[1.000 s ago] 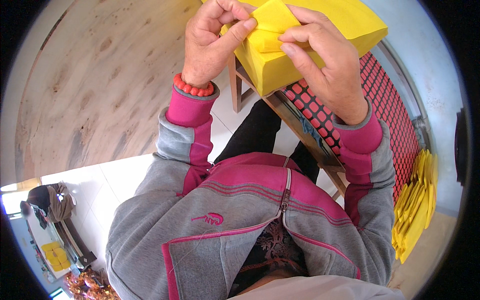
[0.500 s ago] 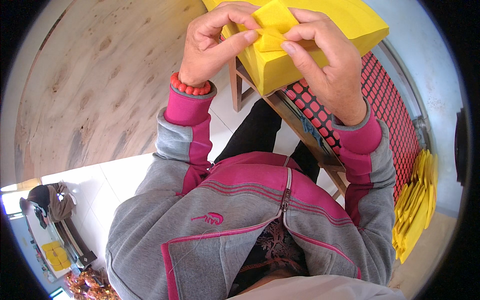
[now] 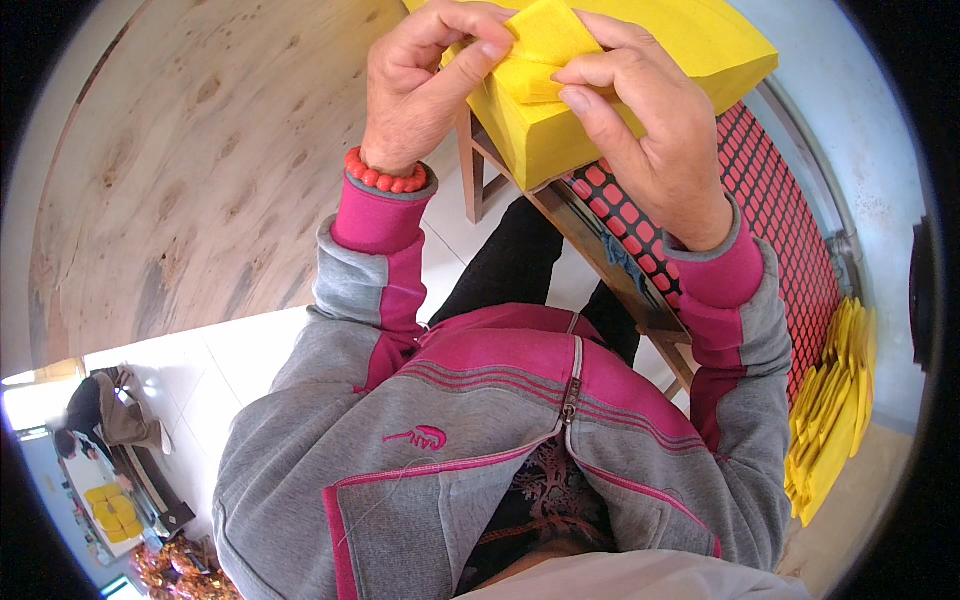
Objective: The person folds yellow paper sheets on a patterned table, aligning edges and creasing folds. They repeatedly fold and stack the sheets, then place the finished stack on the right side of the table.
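Note:
Between my two hands is a small folded yellow sheet, cloth-like or paper; I cannot tell which. My left hand pinches its left edge between thumb and fingers, a red bead bracelet around that wrist. At the lower right, the thumb and forefinger of my right hand close on a folded flap. Part of the sheet is hidden behind the fingers. Just beneath lies a thick block-like yellow stack, its near corner pointing toward me.
A wooden bench supports the yellow stack, beside a red-and-black patterned surface. Pale plywood fills the left. More folded yellow pieces stand against the right wall. Far lower left, a person is at a table with yellow pieces.
My left thumb has slid up and left, away from my right fingertips. The fold between them now lies flatter and wider. At the lower left, the other person has leaned over the table.

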Demonstrator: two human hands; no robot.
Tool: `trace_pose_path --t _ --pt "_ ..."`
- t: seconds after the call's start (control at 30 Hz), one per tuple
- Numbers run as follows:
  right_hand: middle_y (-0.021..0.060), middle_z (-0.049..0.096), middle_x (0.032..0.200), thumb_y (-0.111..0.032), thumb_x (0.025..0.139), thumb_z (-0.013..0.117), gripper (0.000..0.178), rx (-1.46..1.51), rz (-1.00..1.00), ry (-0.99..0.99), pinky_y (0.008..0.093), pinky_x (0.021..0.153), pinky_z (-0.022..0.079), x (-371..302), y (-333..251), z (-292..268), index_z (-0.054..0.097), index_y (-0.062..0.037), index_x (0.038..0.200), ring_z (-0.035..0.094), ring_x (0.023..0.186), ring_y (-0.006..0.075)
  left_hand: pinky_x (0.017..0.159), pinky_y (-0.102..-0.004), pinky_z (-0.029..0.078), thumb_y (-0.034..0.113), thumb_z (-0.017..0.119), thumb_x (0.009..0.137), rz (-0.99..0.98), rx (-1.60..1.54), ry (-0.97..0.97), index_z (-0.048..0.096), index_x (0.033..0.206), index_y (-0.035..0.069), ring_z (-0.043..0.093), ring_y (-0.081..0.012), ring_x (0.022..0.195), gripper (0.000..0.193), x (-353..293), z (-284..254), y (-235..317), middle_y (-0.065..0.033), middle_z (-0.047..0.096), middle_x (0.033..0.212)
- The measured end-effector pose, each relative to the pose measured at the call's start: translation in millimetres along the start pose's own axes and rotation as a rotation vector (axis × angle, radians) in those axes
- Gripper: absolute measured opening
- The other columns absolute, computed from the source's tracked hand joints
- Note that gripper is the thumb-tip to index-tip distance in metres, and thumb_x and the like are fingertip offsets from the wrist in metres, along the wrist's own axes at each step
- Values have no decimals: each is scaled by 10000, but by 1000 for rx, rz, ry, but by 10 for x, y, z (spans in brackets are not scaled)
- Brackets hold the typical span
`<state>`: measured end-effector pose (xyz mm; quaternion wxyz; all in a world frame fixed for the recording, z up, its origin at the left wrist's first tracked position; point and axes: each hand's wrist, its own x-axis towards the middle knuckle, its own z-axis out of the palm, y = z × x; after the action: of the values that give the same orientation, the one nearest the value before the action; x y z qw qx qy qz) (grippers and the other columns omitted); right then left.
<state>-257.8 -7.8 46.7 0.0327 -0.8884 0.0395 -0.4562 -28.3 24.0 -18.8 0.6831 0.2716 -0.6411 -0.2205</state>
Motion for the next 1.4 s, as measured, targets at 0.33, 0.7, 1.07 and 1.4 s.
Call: trace_pose_path --t 0.33,0.7,1.07,1.4 --pt "249 665 1097 24 830 737 154 58 74 54 346 780 552 -13 -40 36 643 22 952 693 905 345 1045 -390 438 -4 557 873 177 47 -246 694 1053 -31 616 -268 1179 228 84 -100 36 -169 676 1235" --pt "272 670 1146 -6 800 782 200 61 164 82 347 843 556 -9 -95 -20 632 17 930 706 973 341 957 -316 510 -7 645 965 -66 -53 -9 634 1082 1 647 -181 1092 118 -19 -32 -10 -146 677 1234" --pt "282 659 1159 5 834 739 164 1 66 6 360 829 554 2 -67 -23 654 37 971 696 982 368 1000 -348 483 -48 592 938 41 30 -63 660 1061 -13 635 -217 1134 144 22 -45 -16 -152 688 1208" --pt "240 665 1110 26 828 745 172 83 108 58 339 784 550 -27 -55 37 636 26 960 693 909 323 1037 -382 439 -38 588 871 146 82 -210 679 1048 -23 606 -253 1172 199 76 -85 23 -160 675 1220"
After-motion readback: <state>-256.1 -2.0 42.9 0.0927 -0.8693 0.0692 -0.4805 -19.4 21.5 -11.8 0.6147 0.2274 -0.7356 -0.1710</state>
